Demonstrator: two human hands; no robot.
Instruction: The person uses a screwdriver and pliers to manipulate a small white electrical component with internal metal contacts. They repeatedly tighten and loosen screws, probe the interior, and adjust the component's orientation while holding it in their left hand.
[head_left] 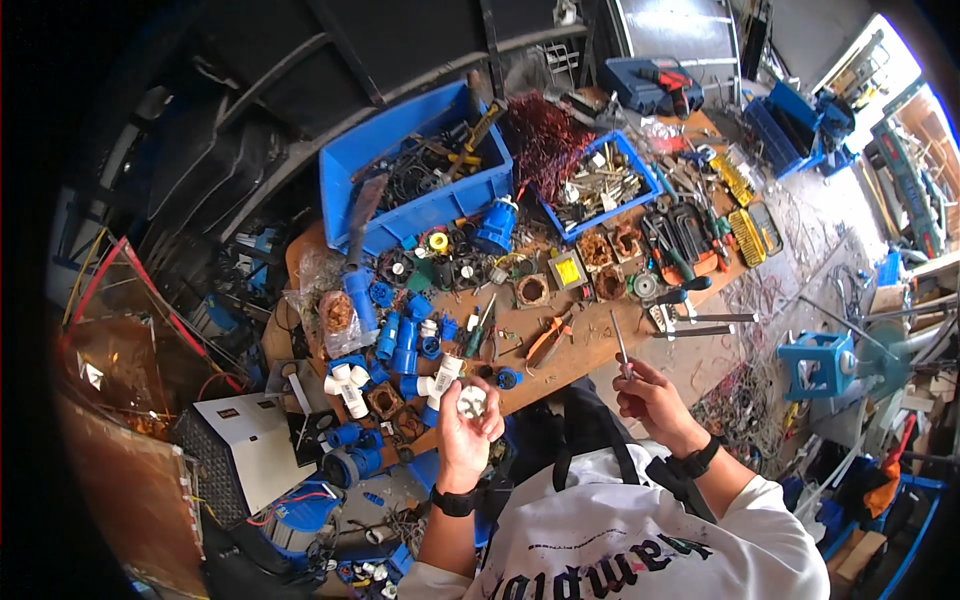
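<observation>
My left hand (462, 437), at the table's front edge, is closed around a small round white piece (471, 402) with an uneven face; its exact kind cannot be made out. In my right hand (655, 402), raised farther to the right, the fingers pinch a thin screwdriver (619, 338). Its shaft points up and away from me, and the handle is mostly hidden by the fingers. The two hands are apart, and the screwdriver does not touch the white piece. White pipe fittings (347, 388) and blue pipe fittings (404, 345) lie just left of my left hand.
Orange-handled pliers (548, 342) lie on the wooden table (510, 318). A large blue crate (420, 225) of tools and cables stands at the back, beside a blue tray (652, 190) of metal parts. Several rusty square boxes (532, 290) sit mid-table. A blue stool (815, 365) stands right.
</observation>
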